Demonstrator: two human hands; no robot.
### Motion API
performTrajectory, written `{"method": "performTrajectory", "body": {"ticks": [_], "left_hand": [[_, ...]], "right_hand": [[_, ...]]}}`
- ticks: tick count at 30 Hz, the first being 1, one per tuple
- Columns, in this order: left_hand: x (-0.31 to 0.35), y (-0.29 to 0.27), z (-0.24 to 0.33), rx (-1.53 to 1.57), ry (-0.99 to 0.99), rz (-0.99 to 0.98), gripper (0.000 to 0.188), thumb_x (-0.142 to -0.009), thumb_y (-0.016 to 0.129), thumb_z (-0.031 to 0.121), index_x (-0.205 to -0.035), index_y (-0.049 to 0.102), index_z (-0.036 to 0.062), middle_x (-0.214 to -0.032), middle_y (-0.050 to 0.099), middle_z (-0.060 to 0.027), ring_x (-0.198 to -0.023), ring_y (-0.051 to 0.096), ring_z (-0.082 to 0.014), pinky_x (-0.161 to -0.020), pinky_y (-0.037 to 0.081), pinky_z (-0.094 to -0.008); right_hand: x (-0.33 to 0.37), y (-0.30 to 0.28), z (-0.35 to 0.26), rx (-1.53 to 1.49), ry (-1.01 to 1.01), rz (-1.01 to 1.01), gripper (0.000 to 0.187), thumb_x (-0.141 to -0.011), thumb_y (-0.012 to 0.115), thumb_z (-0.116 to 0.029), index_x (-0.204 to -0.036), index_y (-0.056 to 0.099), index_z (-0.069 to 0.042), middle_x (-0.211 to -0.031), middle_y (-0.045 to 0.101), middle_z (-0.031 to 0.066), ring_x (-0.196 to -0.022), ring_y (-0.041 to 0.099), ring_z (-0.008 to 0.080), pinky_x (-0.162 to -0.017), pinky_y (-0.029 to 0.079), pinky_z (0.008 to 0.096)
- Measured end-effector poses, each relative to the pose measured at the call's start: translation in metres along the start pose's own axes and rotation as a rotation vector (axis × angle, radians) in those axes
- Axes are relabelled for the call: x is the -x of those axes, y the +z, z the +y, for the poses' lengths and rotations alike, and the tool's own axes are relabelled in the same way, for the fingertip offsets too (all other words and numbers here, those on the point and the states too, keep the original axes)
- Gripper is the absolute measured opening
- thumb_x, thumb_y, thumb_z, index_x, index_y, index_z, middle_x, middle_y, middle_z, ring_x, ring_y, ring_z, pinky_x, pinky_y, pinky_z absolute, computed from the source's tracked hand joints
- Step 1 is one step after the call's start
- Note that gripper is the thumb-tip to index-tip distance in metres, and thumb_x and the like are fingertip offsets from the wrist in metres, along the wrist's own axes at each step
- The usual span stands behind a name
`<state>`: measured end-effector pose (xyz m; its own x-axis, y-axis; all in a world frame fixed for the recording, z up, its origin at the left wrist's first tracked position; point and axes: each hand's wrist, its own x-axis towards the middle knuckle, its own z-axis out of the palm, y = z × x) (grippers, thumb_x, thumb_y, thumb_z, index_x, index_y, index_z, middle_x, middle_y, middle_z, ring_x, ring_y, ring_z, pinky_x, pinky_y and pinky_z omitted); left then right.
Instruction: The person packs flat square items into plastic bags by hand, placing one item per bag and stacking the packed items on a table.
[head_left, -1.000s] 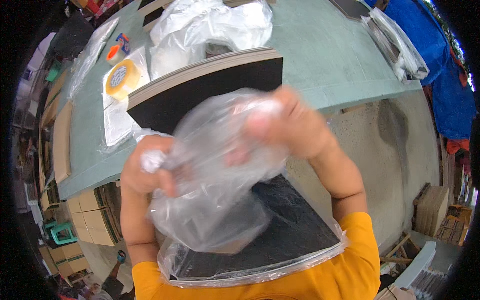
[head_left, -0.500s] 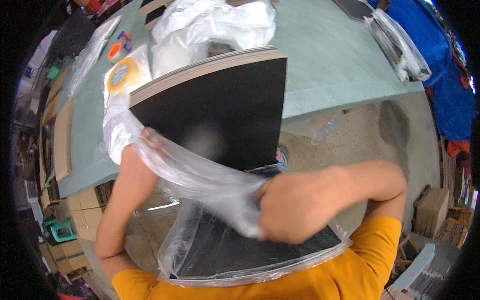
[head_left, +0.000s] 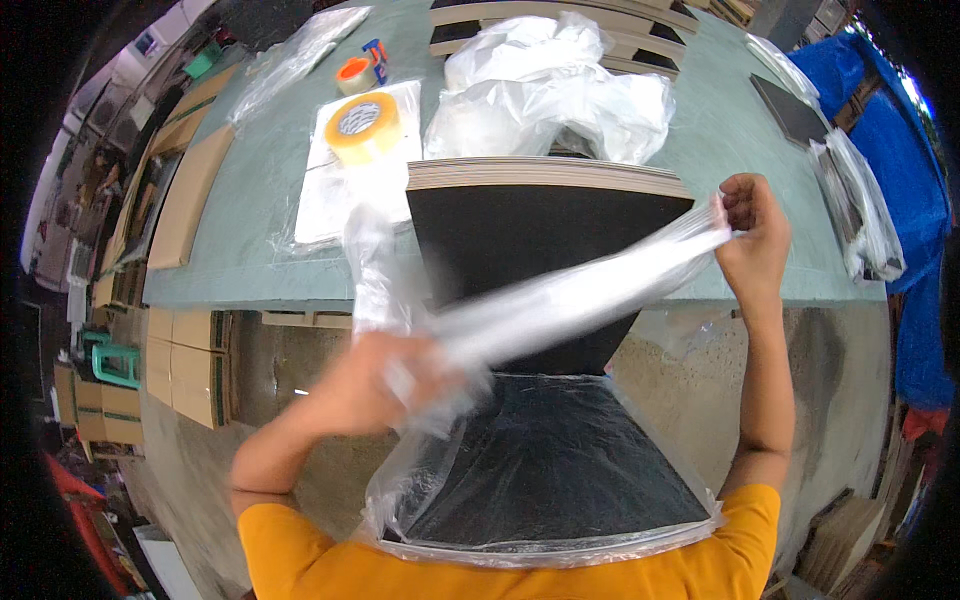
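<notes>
A clear plastic bag is stretched slantwise across in front of me. My right hand, raised at the table's front edge, pinches its upper end. Lower down, my left hand is smeared by motion but appears closed on the other end, with loose plastic trailing about it. Behind the bag, a stack of black boards with pale edges leans at the table edge; the bag hides part of it. Against my body lies a black board in a clear plastic sleeve.
On the green table are a yellow tape roll on white plastic sheets, an orange tape dispenser, crumpled white plastic and wrapped boards. Cartons and a green stool stand at left.
My right hand has gone up and right with its end of the bag. The left hand has come down from beside the stack. The view has shifted too.
</notes>
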<state>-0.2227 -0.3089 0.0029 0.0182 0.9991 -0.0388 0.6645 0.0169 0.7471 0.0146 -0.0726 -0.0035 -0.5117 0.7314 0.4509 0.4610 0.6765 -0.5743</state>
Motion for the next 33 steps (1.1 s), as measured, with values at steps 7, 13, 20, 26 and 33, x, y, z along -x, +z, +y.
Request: {"method": "performTrajectory", "body": {"ticks": [7, 13, 20, 26, 33], "left_hand": [[-0.047, -0.021, -0.077, -0.625, -0.009, 1.031, 0.049, -0.066, 0.055, -0.004, -0.112, 0.048, 0.0097, -0.097, 0.051, -0.0101, -0.081, 0.053, -0.0228, -0.066, 0.045, -0.0327], [-0.050, 0.001, -0.030, -0.739, -0.007, 0.665, 0.067, -0.053, 0.055, -0.014, -0.114, 0.052, 0.0147, -0.110, 0.047, -0.0102, -0.086, 0.052, -0.0239, -0.070, 0.045, -0.0296], [-0.051, -0.021, -0.030, -0.563, 0.267, 0.758, 0.046, -0.049, 0.057, -0.010, -0.091, 0.062, 0.0068, -0.090, 0.057, -0.0077, -0.083, 0.053, -0.0236, -0.069, 0.044, -0.0298], [-0.026, -0.055, -0.069, 0.596, 0.019, 0.243, 0.032, -0.055, 0.068, 0.003, -0.086, 0.061, -0.0009, -0.072, 0.061, -0.0071, -0.063, 0.058, -0.0150, -0.064, 0.048, -0.0274], [0.016, 0.100, -0.186, 1.138, -0.531, 0.007, 0.036, -0.058, 0.069, 0.007, -0.091, 0.058, -0.0025, -0.078, 0.060, -0.0105, -0.069, 0.057, -0.0170, -0.069, 0.047, -0.0285]], "right_hand": [[0.024, 0.020, -0.024, 0.187, -0.335, -0.013, 0.055, -0.057, 0.052, 0.010, -0.109, 0.050, -0.007, -0.104, 0.054, 0.0100, -0.095, 0.051, 0.0288, -0.081, 0.041, 0.0395], [0.037, 0.006, 0.014, 0.282, -0.179, 0.043, 0.069, -0.054, 0.045, 0.018, -0.115, 0.052, -0.013, -0.115, 0.046, 0.0122, -0.101, 0.045, 0.0287, -0.083, 0.038, 0.0351], [0.035, -0.027, 0.012, -0.546, -0.008, -0.111, 0.019, -0.057, 0.061, 0.005, -0.076, 0.064, 0.001, -0.071, 0.058, 0.0082, -0.067, 0.054, 0.0135, -0.058, 0.040, 0.0223], [0.039, -0.031, 0.045, -0.999, 0.235, -0.535, 0.020, -0.062, 0.070, -0.012, -0.074, 0.059, 0.000, -0.072, 0.057, 0.0055, -0.066, 0.053, 0.0112, -0.056, 0.040, 0.0223], [0.180, 0.103, 0.140, -1.136, 0.996, -0.848, 0.018, -0.070, 0.064, -0.018, -0.077, 0.056, -0.004, -0.070, 0.057, 0.0019, -0.064, 0.052, 0.0098, -0.056, 0.042, 0.0221]]}}
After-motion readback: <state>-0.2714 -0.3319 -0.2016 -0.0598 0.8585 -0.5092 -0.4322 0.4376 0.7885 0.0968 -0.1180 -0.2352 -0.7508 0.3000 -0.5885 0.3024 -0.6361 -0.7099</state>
